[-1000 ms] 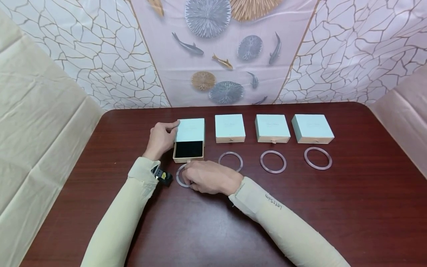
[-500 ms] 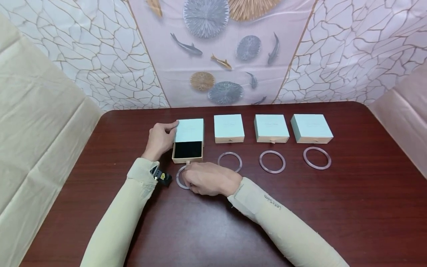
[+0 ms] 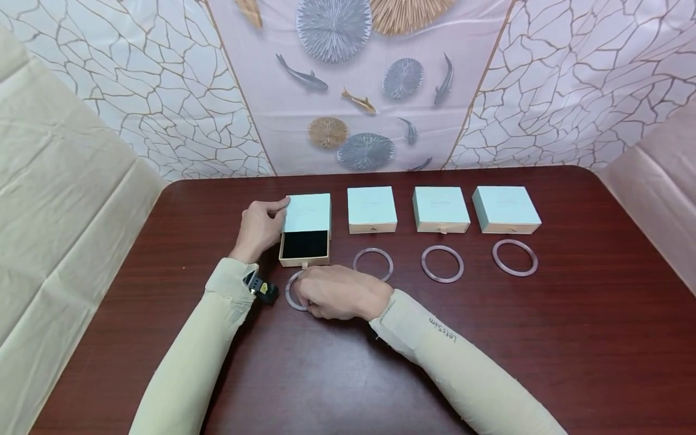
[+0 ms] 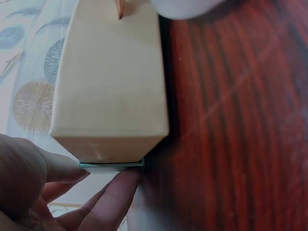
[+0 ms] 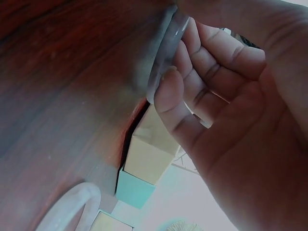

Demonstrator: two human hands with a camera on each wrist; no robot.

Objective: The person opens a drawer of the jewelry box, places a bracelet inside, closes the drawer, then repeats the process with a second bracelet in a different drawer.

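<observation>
The leftmost mint box has its cream drawer pulled out toward the front, showing a black lining. My left hand grips the left side of this box; in the left wrist view its fingers hold the mint sleeve behind the drawer front. Just in front of the drawer, my right hand pinches a pale lilac bangle, partly hidden by that hand. The right wrist view shows the thumb and fingers of the right hand on the bangle.
Three more mint boxes stand in a row to the right, closed. Before them lie three lilac bangles on the dark red table. Patterned cloth hangs behind.
The view has shifted slightly. The bangle under my right hand has moved a little toward the front edge, away from the drawer. My left hand keeps its grip on the box.
</observation>
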